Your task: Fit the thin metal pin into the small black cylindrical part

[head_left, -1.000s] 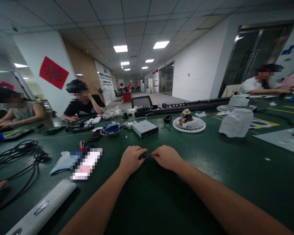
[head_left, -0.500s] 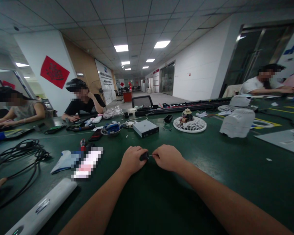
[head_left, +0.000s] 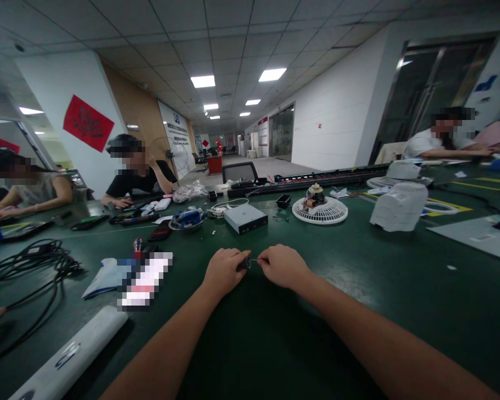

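Note:
My left hand [head_left: 223, 272] and my right hand [head_left: 283, 265] meet low in the middle of the view, above the dark green workbench [head_left: 341, 311]. Between them is a small black-handled tool, likely a screwdriver [head_left: 244, 264]. My left fingers wrap its handle, hiding most of it. A thin metal shaft runs from the handle to my right fingertips, which pinch it. Whatever lies at the tip is hidden by those fingers.
A silver optical drive [head_left: 245, 219], a white fan guard with a motor [head_left: 319, 210] and a metal bowl of blue parts [head_left: 186, 220] stand ahead. A black cable [head_left: 29, 266] coils at left. Co-workers sit along the far side and right.
My hands have come closer together and now cover more of the black handle. The view has shifted slightly.

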Motion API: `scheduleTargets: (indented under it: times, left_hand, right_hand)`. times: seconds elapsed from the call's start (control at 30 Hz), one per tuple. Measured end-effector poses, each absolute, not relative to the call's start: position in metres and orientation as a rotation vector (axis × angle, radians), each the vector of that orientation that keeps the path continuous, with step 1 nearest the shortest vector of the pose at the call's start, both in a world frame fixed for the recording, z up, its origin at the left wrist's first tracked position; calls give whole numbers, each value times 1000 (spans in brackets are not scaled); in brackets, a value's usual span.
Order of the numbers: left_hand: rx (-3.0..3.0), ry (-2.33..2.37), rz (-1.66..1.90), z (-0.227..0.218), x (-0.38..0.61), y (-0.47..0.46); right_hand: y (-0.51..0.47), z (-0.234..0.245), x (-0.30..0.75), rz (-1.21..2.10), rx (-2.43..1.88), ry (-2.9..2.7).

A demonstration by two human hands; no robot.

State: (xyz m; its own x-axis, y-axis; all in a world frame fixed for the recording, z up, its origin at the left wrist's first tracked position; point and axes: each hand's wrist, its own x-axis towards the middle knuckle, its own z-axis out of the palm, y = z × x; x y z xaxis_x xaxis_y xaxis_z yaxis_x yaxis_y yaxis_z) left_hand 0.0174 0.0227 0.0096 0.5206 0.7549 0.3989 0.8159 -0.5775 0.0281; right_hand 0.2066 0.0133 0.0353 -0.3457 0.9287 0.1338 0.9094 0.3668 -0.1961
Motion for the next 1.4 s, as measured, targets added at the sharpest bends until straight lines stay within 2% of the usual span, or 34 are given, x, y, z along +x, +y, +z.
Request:
scheduleTargets:
  times: [0.2,0.33,0.47,0.6,0.8,0.97,1.2,1.4]
  left_hand:
    - [-2586,-1348,-532,10,16,23]
    - [-2579,-1318,-524,10,15,23]
    - [-2557,-1299,-525,9,16,23]
    - [-2573,-1252,-466,8,17,23]
    - [-2540,-1300,-451,9,16,23]
    - [-2532,-1322,-419,8,16,24]
    - [-2476,-1473,-449,8,15,25]
    - [-2387,-1650,-514,6,15,27]
  right_hand:
    - [15,33,205,236,-1510,-2456]
    - [15,33,205,187,-1558,-2366]
    - [14,32,204,296,-1538,-2425]
    - [12,28,200,204,-1645,-2385]
    - [12,29,199,271,-1529,-2423]
    - [12,31,199,228,-1628,-2362]
    - [18,31,205,201,-1824,-2320]
    - [21,28,204,278,-1638,-2303]
